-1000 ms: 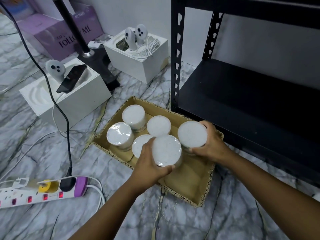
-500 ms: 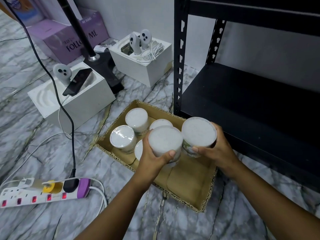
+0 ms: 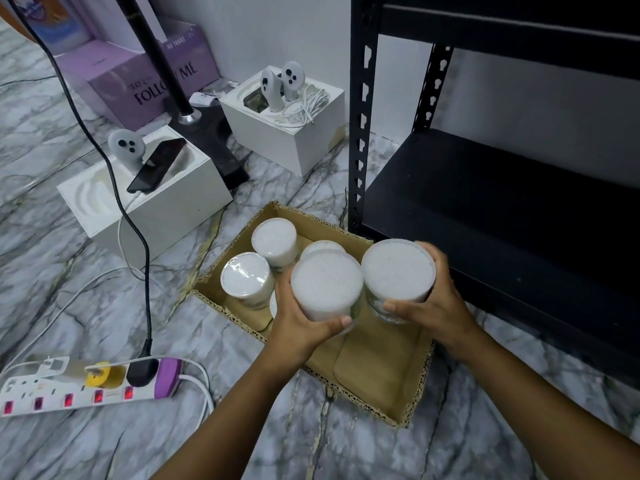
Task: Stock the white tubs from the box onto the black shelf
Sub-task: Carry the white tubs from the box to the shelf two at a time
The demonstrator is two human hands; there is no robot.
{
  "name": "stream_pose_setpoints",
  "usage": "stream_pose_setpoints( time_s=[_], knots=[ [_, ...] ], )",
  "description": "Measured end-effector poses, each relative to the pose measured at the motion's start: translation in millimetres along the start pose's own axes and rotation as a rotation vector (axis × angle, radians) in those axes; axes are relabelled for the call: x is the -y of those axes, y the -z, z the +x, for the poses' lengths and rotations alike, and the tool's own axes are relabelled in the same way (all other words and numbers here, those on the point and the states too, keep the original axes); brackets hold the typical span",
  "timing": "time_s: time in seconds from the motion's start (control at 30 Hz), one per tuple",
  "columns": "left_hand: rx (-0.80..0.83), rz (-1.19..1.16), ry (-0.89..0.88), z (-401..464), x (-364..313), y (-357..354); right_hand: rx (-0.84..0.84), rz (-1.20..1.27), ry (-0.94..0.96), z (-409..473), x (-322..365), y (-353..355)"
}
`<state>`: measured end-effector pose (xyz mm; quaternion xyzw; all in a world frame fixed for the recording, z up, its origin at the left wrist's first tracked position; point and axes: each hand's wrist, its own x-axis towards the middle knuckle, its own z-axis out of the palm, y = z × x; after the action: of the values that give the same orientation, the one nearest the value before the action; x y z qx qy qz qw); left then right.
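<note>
A shallow cardboard box (image 3: 377, 379) lies on the marble floor beside the black shelf (image 3: 485, 202). My left hand (image 3: 298, 323) grips one white tub (image 3: 325, 284) lifted above the box. My right hand (image 3: 436, 306) grips another white tub (image 3: 398, 270) beside it, nearer the shelf. The two held tubs almost touch. Several more white tubs stay in the box's far left part, such as one (image 3: 275, 240) at the back and a film-covered one (image 3: 246, 279) at the left. The shelf's lower board is bare.
A power strip (image 3: 86, 386) with a black plug and cable lies on the floor at the left. Two white boxes (image 3: 166, 206) (image 3: 287, 133) with controllers stand behind. A black lamp base (image 3: 207, 133) and a purple box (image 3: 138, 81) are further back.
Both hands have lifted their tubs up out of the box and a little toward the shelf. The tubs left in the box have not moved.
</note>
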<state>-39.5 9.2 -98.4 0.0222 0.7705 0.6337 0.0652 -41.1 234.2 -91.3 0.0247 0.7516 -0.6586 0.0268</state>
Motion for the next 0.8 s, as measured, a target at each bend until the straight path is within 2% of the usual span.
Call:
stream_pose_setpoints(
  time_s=[0.17, 0.8],
  knots=[
    [-0.029, 0.032, -0.032, -4, -4, -1, 0.006, 0.02, 0.048, -1, 6, -1],
    [0.032, -0.054, -0.015, -8, -43, 17, -0.08, 0.021, 0.069, -13, 34, -2]
  ],
)
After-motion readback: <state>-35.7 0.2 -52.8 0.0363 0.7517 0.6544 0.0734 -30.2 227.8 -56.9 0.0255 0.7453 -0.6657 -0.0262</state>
